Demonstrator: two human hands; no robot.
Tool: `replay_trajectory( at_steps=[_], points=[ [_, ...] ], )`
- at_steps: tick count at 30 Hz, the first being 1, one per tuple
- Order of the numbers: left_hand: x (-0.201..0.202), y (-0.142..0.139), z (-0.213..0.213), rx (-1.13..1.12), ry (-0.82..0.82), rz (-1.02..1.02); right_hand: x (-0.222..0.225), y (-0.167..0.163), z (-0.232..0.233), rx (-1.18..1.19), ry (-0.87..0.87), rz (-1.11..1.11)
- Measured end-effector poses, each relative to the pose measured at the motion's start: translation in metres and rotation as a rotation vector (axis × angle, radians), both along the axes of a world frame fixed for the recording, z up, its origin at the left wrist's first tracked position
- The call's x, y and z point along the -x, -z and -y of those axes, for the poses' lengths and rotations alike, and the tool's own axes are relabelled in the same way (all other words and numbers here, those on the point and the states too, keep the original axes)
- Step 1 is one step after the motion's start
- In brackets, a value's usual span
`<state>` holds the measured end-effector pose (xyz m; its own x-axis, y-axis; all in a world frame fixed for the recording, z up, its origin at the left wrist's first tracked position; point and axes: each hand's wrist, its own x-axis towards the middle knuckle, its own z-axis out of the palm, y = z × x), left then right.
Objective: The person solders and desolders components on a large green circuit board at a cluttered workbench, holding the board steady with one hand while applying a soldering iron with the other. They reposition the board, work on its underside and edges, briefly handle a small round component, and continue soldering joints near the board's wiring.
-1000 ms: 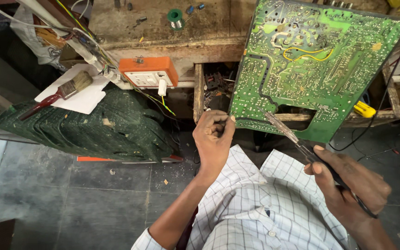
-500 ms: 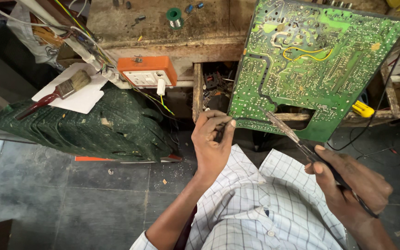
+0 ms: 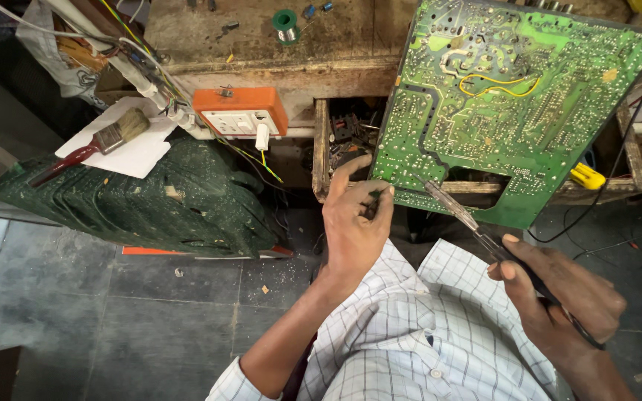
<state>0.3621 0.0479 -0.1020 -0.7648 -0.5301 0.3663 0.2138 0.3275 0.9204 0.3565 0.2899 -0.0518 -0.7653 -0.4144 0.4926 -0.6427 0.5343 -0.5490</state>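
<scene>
Two hands are at work in the lower half of the frame, and we see both from above. Our left hand [image 3: 354, 223], just left of centre, has its fingers curled in with thumb and forefinger pinched at the lower left corner of the green circuit board [image 3: 514, 104]; whether anything thin sits between those fingertips we cannot tell. Our right hand [image 3: 566, 297], at the lower right, is wrapped closed around the dark handle of a soldering iron [image 3: 469, 219], whose metal shaft slants up and to the left so that its tip meets the board's lower edge, close beside the left hand's fingertips.

We find the board filling the upper right of the frame, tilted, solder side towards us, with a yellow wire looped across its upper part. It leans against a worn wooden bench [image 3: 261, 44] that runs along the top of the frame. On the bench top, near top centre, stands a small green spool of solder [image 3: 285, 22]. An orange switch box [image 3: 241, 111] hangs on the bench front at upper centre-left. Further left, a paintbrush [image 3: 94, 145] lies on a white sheet over a dark green stack [image 3: 143, 200].
</scene>
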Motion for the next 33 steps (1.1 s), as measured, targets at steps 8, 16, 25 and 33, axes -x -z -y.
replay_trajectory(
  at_steps=[8,16,25,33],
  points=[
    [0.003,-0.004,0.005,0.028,-0.028,-0.03,0.002,0.0,0.007,0.045,-0.033,0.005],
    [0.006,-0.002,0.005,0.025,-0.045,-0.021,0.003,0.007,0.011,0.106,-0.051,0.019],
    [0.01,0.002,0.005,0.005,-0.063,-0.055,0.005,0.013,0.014,0.225,-0.098,0.106],
    [0.005,0.0,0.012,-0.081,0.001,-0.031,0.004,0.015,0.013,0.272,-0.084,0.155]
  ],
)
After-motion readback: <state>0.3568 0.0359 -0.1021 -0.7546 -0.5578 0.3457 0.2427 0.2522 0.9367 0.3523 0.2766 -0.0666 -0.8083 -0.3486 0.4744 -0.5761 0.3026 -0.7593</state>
